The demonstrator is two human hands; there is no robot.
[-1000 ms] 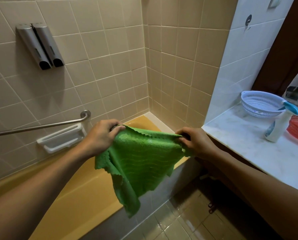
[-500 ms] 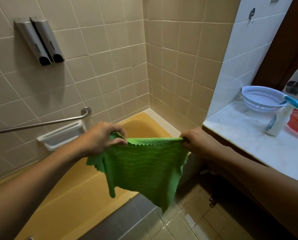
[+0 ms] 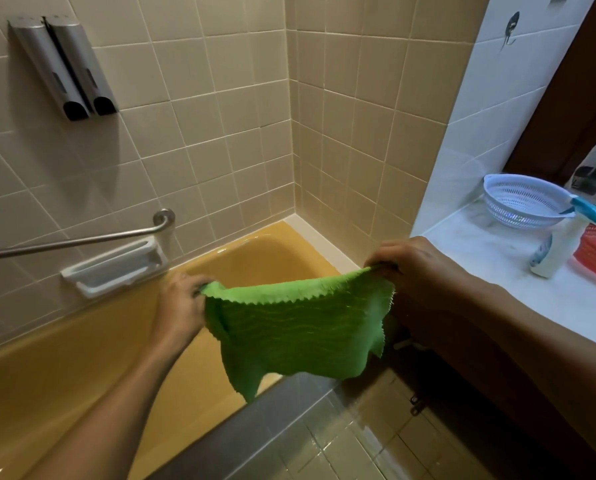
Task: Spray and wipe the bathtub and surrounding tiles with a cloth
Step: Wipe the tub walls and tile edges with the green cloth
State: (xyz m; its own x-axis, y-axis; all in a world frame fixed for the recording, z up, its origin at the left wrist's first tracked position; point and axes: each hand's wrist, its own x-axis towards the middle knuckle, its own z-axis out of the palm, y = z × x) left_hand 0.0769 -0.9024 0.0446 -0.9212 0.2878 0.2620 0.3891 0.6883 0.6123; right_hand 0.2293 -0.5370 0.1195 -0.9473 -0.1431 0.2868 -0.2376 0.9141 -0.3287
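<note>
The left hand (image 3: 180, 308) and right hand (image 3: 416, 268) each pinch an upper corner of the green cloth (image 3: 300, 327), stretching it crosswise above the yellow bathtub (image 3: 82, 368); the spray bottle (image 3: 554, 249), apparently untouched, stands on the counter (image 3: 497, 271) nearer the right hand
</note>
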